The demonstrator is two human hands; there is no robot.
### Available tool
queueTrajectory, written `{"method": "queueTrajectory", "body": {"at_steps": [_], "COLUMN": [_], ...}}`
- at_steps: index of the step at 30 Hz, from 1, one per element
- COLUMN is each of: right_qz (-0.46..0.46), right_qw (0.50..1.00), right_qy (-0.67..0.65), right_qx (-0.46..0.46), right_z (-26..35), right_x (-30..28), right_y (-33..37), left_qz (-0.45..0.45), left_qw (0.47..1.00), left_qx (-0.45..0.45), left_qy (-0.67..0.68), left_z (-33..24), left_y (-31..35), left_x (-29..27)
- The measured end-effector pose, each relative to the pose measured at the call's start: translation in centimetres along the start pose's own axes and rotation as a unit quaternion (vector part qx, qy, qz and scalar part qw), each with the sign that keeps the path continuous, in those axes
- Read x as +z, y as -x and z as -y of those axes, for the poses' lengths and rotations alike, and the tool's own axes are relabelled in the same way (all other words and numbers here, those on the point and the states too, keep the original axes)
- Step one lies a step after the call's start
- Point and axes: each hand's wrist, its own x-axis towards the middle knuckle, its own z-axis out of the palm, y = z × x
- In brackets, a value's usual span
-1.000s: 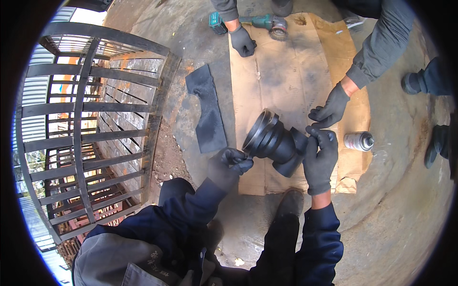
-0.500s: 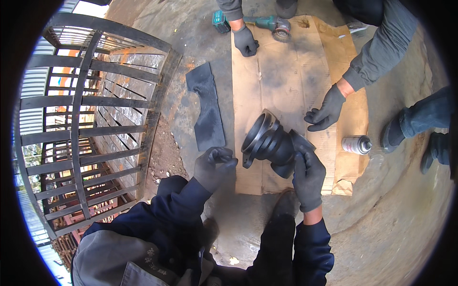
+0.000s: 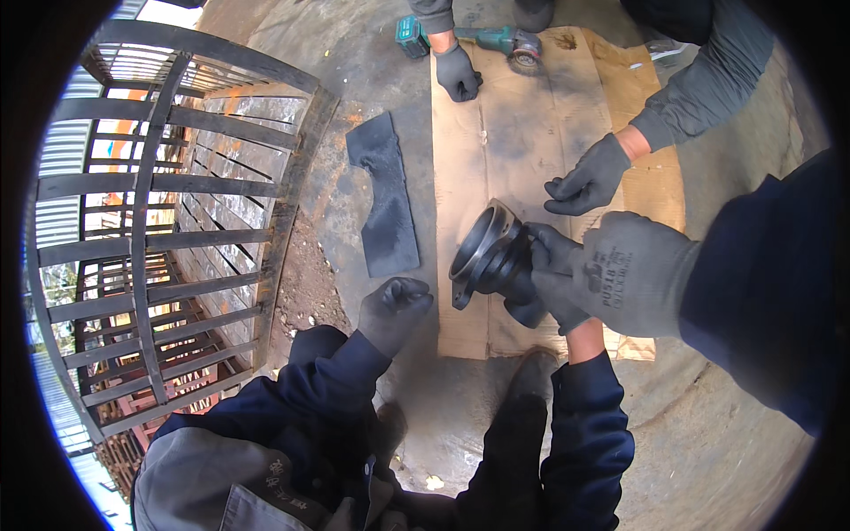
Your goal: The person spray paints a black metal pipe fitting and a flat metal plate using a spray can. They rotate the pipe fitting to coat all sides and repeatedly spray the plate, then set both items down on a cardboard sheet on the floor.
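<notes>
My right hand [image 3: 633,265], in a light grey glove with a navy sleeve, reaches in from the right edge. It is at the narrow end of a black flanged pipe fitting [image 3: 498,265], which is tilted with its round mouth facing left. Dark gloved fingers there overlap those of a capped co-worker, so how mine are bent is unclear. That co-worker's right hand [image 3: 558,296] supports the fitting from below. The co-worker's left hand [image 3: 396,316] is curled beside it, apart from the fitting. My left hand is out of view.
Beneath the fitting lies flattened cardboard [image 3: 522,133]. A second person's gloved hands [image 3: 589,177] are across from the co-worker. A green cordless angle grinder [image 3: 496,40] rests at the far edge. A dark sheet with a curved cutout [image 3: 385,199] lies left, near a slatted metal frame [image 3: 146,212].
My right arm has come in from the right and reached the fitting, covering a spray can and another person's legs. The far person's nearer hand has shifted slightly left and away.
</notes>
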Motion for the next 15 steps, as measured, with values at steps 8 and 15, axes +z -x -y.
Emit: {"method": "queueTrajectory", "body": {"at_steps": [8, 15], "right_qz": [-0.144, -0.121], "right_qw": [0.989, 0.992], "right_qy": [-0.010, 0.042], "right_qx": [0.000, 0.018], "right_z": [-1.4, -4.7], "right_x": [-1.2, 0.0], "right_y": [5.6, 9.4], "left_qz": [0.014, 0.017], "left_qw": [1.000, 0.997], "left_qx": [-0.008, -0.012], "left_qy": [0.025, 0.073], "left_z": [0.0, 0.7], "left_y": [0.0, -0.1], "left_x": [-0.5, 0.2]}}
